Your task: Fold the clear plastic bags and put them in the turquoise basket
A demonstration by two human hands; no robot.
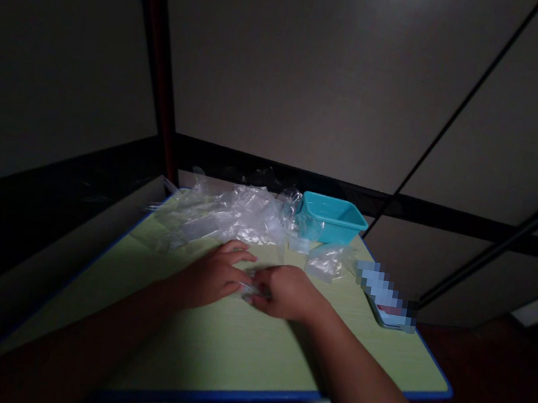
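Over the middle of the pale green table (206, 354), both hands meet at a small clear plastic piece (247, 287). My left hand (216, 274) pinches its left side between thumb and a finger, with the other fingers extended. My right hand (286, 291) is curled, its fingertips closed on the right side of the same piece. Just beyond the hands lies a heap of crumpled clear plastic bags (247, 215). A smaller clear bag (329, 263) rests behind my right hand. What is inside the held piece, if anything, cannot be made out.
An open turquoise basket (338, 232) stands at the table's back right. A flat, partly pixelated item (383, 296) lies along the right edge. Behind the table rises a wall of large panels (294, 64). The table has a blue rim.
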